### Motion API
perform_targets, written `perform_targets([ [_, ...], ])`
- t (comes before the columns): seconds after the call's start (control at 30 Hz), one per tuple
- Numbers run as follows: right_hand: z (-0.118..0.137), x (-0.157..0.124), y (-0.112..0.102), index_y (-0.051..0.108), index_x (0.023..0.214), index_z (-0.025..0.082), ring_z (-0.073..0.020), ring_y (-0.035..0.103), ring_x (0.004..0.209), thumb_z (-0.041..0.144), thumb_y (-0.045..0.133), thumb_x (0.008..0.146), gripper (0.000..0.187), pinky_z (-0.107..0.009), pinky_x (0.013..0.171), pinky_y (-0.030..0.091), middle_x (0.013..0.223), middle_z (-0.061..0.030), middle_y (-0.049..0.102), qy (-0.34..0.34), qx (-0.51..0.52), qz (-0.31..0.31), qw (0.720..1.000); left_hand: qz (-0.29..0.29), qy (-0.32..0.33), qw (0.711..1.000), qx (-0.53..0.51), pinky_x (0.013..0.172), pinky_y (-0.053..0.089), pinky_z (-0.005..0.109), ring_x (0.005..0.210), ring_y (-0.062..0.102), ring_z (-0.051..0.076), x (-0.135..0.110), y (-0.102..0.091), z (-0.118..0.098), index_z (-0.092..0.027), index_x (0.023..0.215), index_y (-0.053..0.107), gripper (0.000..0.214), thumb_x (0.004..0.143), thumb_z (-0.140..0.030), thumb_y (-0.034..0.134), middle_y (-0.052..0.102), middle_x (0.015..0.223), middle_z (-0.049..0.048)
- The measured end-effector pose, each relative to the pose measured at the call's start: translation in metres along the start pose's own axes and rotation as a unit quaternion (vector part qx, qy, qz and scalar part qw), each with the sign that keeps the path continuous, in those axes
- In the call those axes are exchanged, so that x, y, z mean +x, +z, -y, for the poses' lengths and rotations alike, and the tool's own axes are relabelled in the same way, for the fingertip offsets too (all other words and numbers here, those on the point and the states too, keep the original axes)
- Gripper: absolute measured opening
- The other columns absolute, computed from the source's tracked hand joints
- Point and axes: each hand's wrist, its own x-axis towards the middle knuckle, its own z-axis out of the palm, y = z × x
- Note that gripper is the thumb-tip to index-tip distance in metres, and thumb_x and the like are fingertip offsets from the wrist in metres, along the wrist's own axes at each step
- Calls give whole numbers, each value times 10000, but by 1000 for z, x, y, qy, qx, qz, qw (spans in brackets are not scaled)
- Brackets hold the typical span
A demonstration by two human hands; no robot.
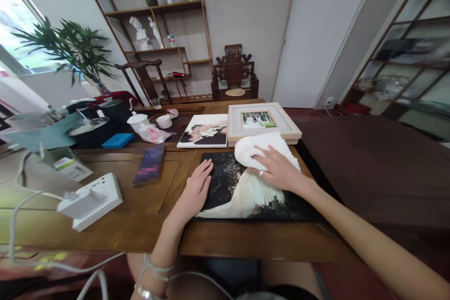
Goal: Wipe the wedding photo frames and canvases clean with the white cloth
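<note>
A large dark photo panel (225,197) showing a pale flowing dress lies flat at the table's front edge. My left hand (196,187) rests flat on its left side, fingers stretched out and holding nothing. On the panel's upper right part, my right hand (277,166), with a ring on one finger, holds a white cloth (258,143) down against the surface. The cloth hides that corner of the panel and overlaps the front of a light wooden picture frame (295,131). Left of this frame lies a smaller photo panel (207,136) with white edges.
Leftward on the wooden table (140,227) are a white power strip (96,201) with cables, a small box (72,166), a blurred-out dark item (149,164), a blue box (117,140) and a white teapot (138,122). A dark brown surface (379,168) lies at right.
</note>
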Motion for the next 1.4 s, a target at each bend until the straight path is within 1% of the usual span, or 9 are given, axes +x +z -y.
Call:
perform_targets([
  [0.13,20,-9,2,618,1190,150,-369,286,1360,139,512,795,409,-624,1078,191,1403,-146,480,-3,-15,17,1000,-9,0,1000,-1,1147,258,432,1379,349,206,0,1,0,-140,1319,501,432,947,-259,318,425,1464,126],
  [0.3,67,-52,5,706,997,204,-404,112,1398,183,580,710,314,-659,1088,60,1512,-99,321,-137,37,84,986,-9,-8,1000,3,1129,283,468,1375,356,222,0,2,0,-156,1323,501,428,947,-256,321,423,1465,125],
  [0.4,72,-61,2,710,941,212,-394,104,1402,235,606,687,275,-651,1097,40,1514,-76,325,-190,69,105,974,-8,-8,1000,-6,1127,286,468,1377,353,225,-1,0,-2,-164,1322,504,427,944,-255,328,423,1466,121],
  [0.57,38,-31,-11,664,1093,166,-267,387,1324,190,563,746,363,-465,1117,252,1362,-148,524,-127,66,67,987,3,-29,1000,-7,1123,277,491,1387,333,230,-3,-2,-7,-169,1334,487,431,949,-252,314,406,1478,116],
  [0.67,17,-6,-9,636,1146,160,-269,468,1260,233,467,875,328,-474,1087,302,1309,-150,571,-57,41,16,997,6,-25,1000,-8,1132,266,475,1391,325,226,-2,-2,-8,-140,1332,483,437,948,-255,311,402,1477,130],
  [0.87,19,-1,-3,608,1183,146,-339,338,1341,178,450,873,349,-607,1072,234,1338,-157,544,-6,20,5,1000,0,-13,1000,-9,1146,254,446,1388,331,216,-2,0,-5,-108,1335,476,449,953,-265,300,399,1477,146],
  [1.0,52,-28,-6,656,1111,181,-369,235,1379,86,518,715,430,-646,1081,168,1435,-114,448,-66,33,70,995,-8,-2,1000,-16,1144,258,457,1384,339,215,-2,1,-2,-162,1331,488,426,954,-262,315,413,1473,120],
  [1.17,91,-59,-12,702,981,161,-395,167,1388,153,564,697,315,-571,1127,124,1470,-134,390,-154,97,135,974,-8,5,1000,-22,1155,242,427,1392,323,197,-3,2,0,-158,1340,479,428,963,-273,313,409,1475,119],
  [1.4,60,-33,-15,637,1124,150,-286,230,1396,80,491,673,479,-543,1124,156,1404,-173,469,-75,112,93,987,8,-47,998,-29,1123,257,511,1400,306,229,-4,-1,-7,-215,1354,462,419,968,-289,317,392,1489,100],
])
